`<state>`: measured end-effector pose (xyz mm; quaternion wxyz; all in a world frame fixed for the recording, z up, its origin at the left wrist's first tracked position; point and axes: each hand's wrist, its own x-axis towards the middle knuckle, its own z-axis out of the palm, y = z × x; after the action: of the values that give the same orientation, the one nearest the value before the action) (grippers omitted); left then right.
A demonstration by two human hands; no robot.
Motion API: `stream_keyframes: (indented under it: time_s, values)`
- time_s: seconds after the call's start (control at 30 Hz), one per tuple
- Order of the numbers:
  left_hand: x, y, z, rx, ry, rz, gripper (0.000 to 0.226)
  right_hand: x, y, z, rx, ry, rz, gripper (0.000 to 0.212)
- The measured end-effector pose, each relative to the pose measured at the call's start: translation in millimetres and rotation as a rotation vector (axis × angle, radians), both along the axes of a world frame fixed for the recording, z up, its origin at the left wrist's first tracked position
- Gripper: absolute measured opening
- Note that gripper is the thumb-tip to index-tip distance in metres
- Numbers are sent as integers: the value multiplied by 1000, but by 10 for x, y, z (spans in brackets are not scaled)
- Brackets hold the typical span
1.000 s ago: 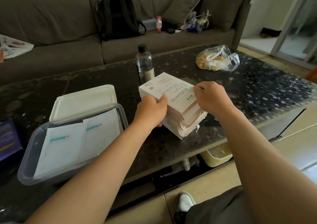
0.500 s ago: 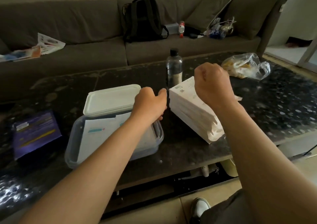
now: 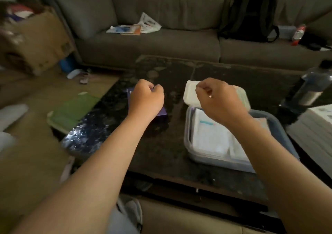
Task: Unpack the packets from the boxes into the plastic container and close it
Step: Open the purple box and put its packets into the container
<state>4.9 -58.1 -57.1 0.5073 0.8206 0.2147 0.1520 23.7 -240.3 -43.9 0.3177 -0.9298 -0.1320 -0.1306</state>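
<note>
Head view, frame motion-blurred.

Left hand point(image 3: 146, 97): fingers curled into a fist, nothing visible in it. It sits over a flat purple box point(image 3: 162, 112) lying on the table point(image 3: 161, 144); contact cannot be told.

Right hand point(image 3: 221, 99): fingers curled in, thumb tip near forefinger, nothing seen between them. It is above the far end of the plastic container point(image 3: 197, 154).

Container: clear plastic, rectangular with rounded corners, open, on the table's right half. Inside lie flat white packets point(image 3: 212, 136), one with a teal stripe. The lid point(image 3: 189, 93), opaque white with rounded corners, lies just behind the container, partly hidden by the right hand.

Stack of white boxes point(image 3: 318, 124): right edge of frame, flat cardboard, cut off by the border.

Table: dark, glossy, speckled stone-like top.

Bottle point(image 3: 309, 90): translucent, dark cap, behind the stack.

Background: grey-brown fabric sofa point(image 3: 161, 9); black backpack point(image 3: 251, 14) on its seat; brown cardboard carton point(image 3: 39, 41) on the floor, left.
</note>
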Motion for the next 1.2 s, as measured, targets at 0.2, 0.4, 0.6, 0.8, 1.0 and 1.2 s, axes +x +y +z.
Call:
stream_keyframes:
  time_s: [0.2, 0.4, 0.6, 0.8, 1.0, 1.2]
  values:
    - [33, 653, -133, 65, 97, 50, 28, 67, 689, -146, -76, 155, 150, 27]
    - [84, 881, -342, -67, 193, -15, 21, 300, 1159, -246, -184, 436, 202, 6]
    - [140, 891, -480, -168, 265, -29, 19, 472, 1351, -409, -278, 582, 167, 22]
    - [202, 846, -501, -277, 259, 27, 10, 488, 1335, -440, -201, 555, 37, 8]
    - [258, 806, -371, -766, 190, 91, 23, 597, 1196, -354, 208, 449, -185, 14]
    - [60, 384, -28, -1218, 76, -153, 18, 469, 805, -72, 668, 371, -149, 11]
